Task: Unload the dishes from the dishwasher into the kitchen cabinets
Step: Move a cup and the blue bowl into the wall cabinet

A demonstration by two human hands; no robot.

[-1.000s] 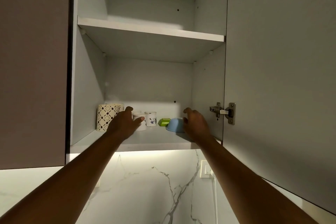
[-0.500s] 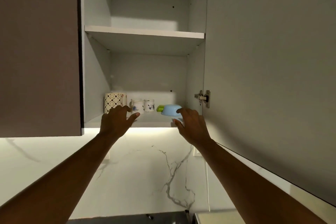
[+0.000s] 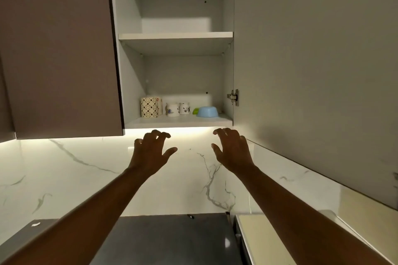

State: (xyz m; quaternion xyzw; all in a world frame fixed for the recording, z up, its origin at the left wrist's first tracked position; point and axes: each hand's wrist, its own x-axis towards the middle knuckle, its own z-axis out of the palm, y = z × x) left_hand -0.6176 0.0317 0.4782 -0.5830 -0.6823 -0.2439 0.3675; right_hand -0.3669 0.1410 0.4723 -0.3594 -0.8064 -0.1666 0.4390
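The open wall cabinet's lower shelf [image 3: 178, 123] carries a patterned cup [image 3: 149, 107], two white floral mugs [image 3: 173, 110] [image 3: 184, 108], a small green item [image 3: 195, 111] and an upside-down light blue bowl [image 3: 207, 112]. My left hand [image 3: 150, 150] hangs below the shelf's front edge, fingers loosely curled, holding nothing. My right hand [image 3: 232, 150] is level with it, below the bowl, fingers spread and empty. Both hands are clear of the shelf. The dishwasher is out of view.
The cabinet door [image 3: 312, 71] stands open at the right, close to my right arm. A shut brown door [image 3: 60, 49] is on the left. The upper shelf [image 3: 175, 35] shows nothing on it. Marble backsplash [image 3: 75, 168] and a dark counter [image 3: 168, 241] lie below.
Both hands have drawn back and down from the lower shelf, leaving the mug and the blue bowl there. The view has pulled back from the cabinet.
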